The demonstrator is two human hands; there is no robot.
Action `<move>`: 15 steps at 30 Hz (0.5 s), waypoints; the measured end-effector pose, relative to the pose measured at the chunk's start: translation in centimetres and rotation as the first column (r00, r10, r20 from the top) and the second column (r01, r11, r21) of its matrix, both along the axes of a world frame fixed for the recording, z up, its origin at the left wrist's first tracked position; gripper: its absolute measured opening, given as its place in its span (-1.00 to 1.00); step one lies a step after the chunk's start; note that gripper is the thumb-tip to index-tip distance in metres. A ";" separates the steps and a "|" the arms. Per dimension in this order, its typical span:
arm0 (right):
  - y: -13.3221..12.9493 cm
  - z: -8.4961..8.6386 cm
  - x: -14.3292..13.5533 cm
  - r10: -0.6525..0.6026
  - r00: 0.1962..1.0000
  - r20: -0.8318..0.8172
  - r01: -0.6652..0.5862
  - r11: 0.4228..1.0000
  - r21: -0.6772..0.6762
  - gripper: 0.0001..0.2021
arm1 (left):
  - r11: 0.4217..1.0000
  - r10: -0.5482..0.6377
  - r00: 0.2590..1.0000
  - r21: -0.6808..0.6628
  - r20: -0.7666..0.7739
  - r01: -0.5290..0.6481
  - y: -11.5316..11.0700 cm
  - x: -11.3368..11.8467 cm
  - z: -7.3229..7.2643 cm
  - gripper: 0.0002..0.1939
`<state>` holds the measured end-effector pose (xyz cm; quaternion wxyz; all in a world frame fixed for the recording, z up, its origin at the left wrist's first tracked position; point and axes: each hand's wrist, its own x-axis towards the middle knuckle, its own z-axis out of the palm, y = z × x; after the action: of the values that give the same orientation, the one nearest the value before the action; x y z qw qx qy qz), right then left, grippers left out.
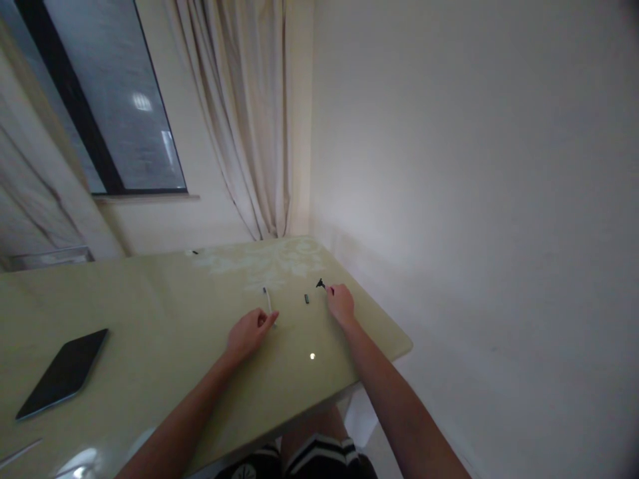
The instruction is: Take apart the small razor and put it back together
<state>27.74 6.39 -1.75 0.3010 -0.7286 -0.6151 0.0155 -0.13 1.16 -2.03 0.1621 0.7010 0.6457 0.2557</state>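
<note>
My left hand (251, 330) is closed, with its fingertips at a thin white stick with a dark tip (269, 301), which looks like a toothbrush. The stick slants over the table, dark end pointing away from me. My right hand (341, 304) has its fingers closed round the end of a small item with a black, angular head (320, 284), which looks like a razor; its handle is mostly hidden in the fingers. Between the hands a small dark rectangular piece (306, 299) lies on the table, nearer to my right hand and apart from it.
The glossy pale yellow-green table (164, 313) meets the wall at the right. A dark flat tablet-like slab (64, 372) lies at the left. A tiny dark item (195, 252) is at the far edge. Curtains (249, 120) hang behind, beside a window (114, 93).
</note>
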 end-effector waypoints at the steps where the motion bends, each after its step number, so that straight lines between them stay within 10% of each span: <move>1: 0.1 -0.4 0.0 -0.011 1.000 -0.007 0.011 1.000 -0.005 -0.69 | 1.000 0.012 0.999 -0.010 -0.041 -0.012 0.2 0.3 0.2 -0.42; 10: -0.4 -0.3 -1.0 -0.065 0.995 -0.070 0.068 0.996 0.051 -0.83 | 0.997 0.066 0.996 0.042 -0.067 -0.063 1.8 0.8 -0.2 -0.63; 15: -1.3 -0.3 -3.0 0.315 0.906 -0.283 -0.238 0.932 0.273 -0.59 | 0.984 -0.127 0.991 0.133 0.033 0.122 1.3 3.7 0.1 -0.54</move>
<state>24.75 5.12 -2.08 0.4752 -0.5807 -0.6527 0.1051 3.58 2.47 -1.98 0.1447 0.7436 0.5790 0.3015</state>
